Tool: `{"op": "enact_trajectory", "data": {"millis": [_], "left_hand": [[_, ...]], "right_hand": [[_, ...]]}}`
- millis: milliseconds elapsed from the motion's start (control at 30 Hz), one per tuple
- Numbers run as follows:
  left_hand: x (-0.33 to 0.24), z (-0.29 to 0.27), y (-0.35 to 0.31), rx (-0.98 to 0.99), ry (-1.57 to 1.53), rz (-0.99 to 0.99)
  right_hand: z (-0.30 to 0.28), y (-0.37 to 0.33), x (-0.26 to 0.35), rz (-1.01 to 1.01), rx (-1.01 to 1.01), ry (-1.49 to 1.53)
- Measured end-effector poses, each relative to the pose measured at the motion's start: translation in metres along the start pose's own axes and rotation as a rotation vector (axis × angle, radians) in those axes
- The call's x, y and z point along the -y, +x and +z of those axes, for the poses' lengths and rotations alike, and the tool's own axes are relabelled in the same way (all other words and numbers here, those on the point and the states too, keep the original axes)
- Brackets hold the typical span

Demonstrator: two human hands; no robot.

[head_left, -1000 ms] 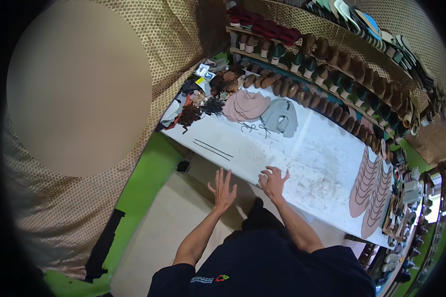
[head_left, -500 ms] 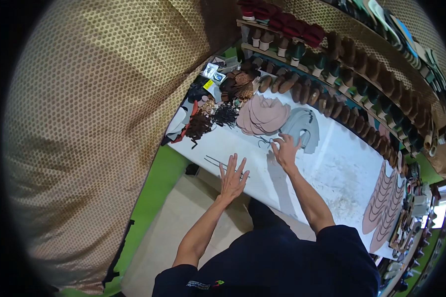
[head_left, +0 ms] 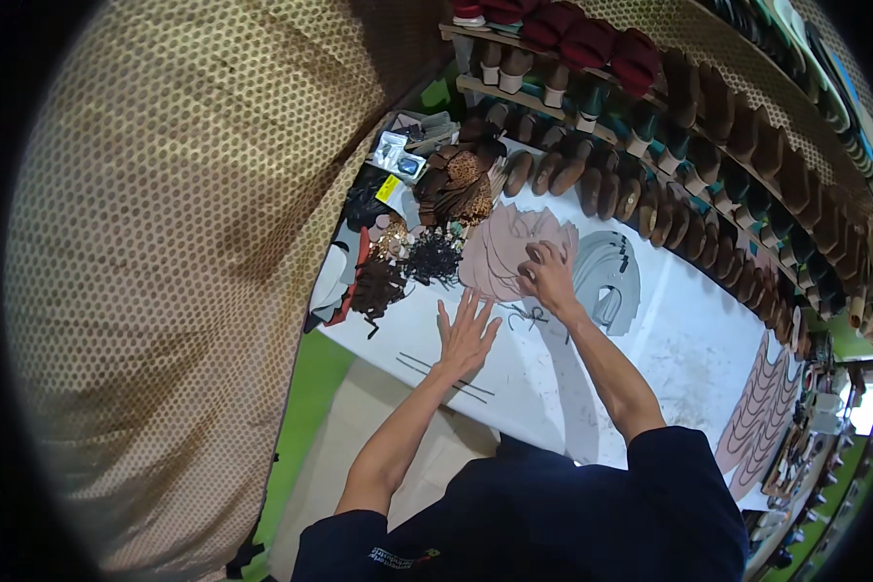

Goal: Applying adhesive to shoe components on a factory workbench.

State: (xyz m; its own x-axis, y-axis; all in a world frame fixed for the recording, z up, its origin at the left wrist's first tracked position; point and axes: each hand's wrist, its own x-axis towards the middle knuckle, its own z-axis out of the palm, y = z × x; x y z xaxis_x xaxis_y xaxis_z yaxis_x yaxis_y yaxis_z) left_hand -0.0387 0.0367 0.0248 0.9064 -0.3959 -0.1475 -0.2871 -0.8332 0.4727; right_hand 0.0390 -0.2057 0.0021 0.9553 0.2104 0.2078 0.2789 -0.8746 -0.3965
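Note:
My left hand [head_left: 468,337] is open, its fingers spread over the white table [head_left: 650,388]. Its fingertips come close to the lower edge of a fanned stack of pink cut shoe pieces [head_left: 493,250]. Over the right part of that stack, my right hand [head_left: 551,276] has its fingers bent and drawn together; whatever they grip is hidden. Just below it lie a few curled dark thin strips [head_left: 526,315]. A pile of grey curved shoe pieces [head_left: 626,291] sits to the right. Two straight thin strips [head_left: 464,388] lie near the table's front edge.
Black strips [head_left: 434,255], brown strips [head_left: 378,288] and patterned pieces [head_left: 464,179] crowd the left end. Shoes [head_left: 640,204] line the back under shelves [head_left: 514,97]. More pink pieces [head_left: 755,427] are laid at the far right. A patterned curtain [head_left: 165,291] hangs left.
My right hand has moved from beside the grey pieces and dark strips onto the pink stack. My left hand has shifted forward, off the straight strips. The view has shifted slightly.

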Motion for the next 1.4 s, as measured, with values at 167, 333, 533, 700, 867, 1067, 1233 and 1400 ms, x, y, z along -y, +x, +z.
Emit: {"op": "enact_trajectory", "data": {"millis": [167,333,533,700,867,1067,1233,1400], "left_hand": [[-0.005,0.012,0.035,0.007,0.003,0.030],[-0.014,0.020,0.067,-0.008,0.020,0.082],[-0.023,0.021,0.092,0.016,0.072,0.073],[-0.019,0.026,0.094,-0.024,0.157,0.099],[-0.017,0.028,0.092,0.015,0.156,0.103],[-0.019,0.025,0.095,0.046,0.105,0.074],[-0.037,0.013,0.087,-0.182,-0.101,0.078],[-0.080,-0.012,0.076,-0.133,-0.316,0.300]], "right_hand": [[0.004,0.009,-0.011,-0.009,-0.008,0.145],[-0.003,0.034,-0.024,0.035,-0.059,0.177],[-0.025,0.080,-0.045,0.015,-0.150,0.078],[-0.058,0.120,-0.057,0.001,-0.303,-0.075],[-0.122,0.144,-0.060,-0.021,-0.331,-0.142],[-0.180,0.115,-0.047,-0.078,-0.367,-0.169],[-0.227,0.047,-0.018,-0.083,-0.197,-0.030],[-0.240,-0.047,-0.002,0.002,0.014,-0.001]]}}
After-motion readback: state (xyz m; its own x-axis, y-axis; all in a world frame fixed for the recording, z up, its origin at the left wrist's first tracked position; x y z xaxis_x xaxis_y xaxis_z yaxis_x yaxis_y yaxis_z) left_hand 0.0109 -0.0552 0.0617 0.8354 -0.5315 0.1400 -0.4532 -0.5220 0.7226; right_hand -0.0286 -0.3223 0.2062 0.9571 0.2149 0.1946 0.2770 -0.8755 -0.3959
